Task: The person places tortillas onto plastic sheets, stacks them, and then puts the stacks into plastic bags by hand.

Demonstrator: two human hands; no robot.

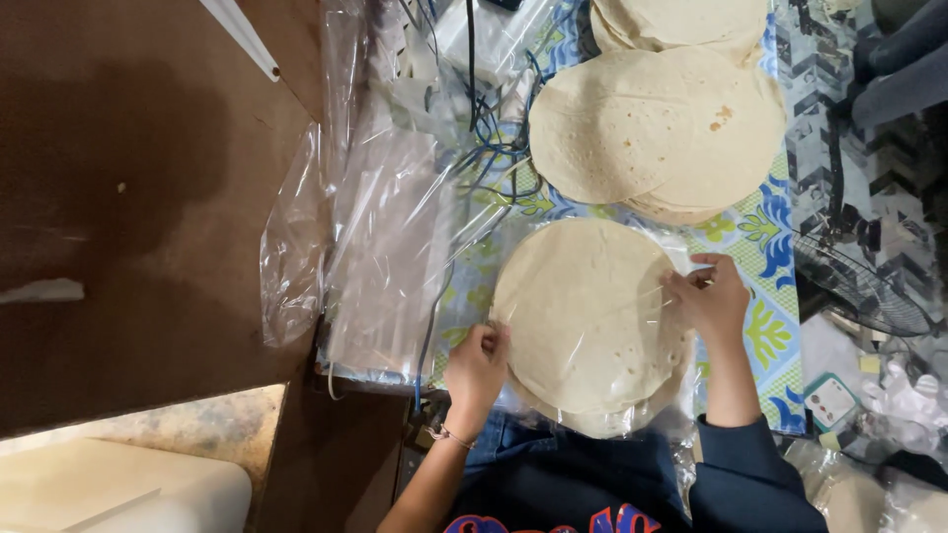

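A stack of pale round flatbreads (583, 316) lies in front of me, wrapped in a clear plastic bag. My left hand (478, 367) pinches the plastic at the stack's lower left edge. My right hand (709, 296) grips the plastic at the stack's right edge, fingers curled. A larger pile of unwrapped flatbreads (657, 128) rests further back on the patterned blue, green and yellow tablecloth (760, 237), with another pile (681, 22) behind it at the top edge.
A heap of clear plastic bags (380, 247) lies to the left, over blue cables (489, 128). A brown wooden surface (138, 197) fills the left side. A black fan grille (859, 286) stands at the right.
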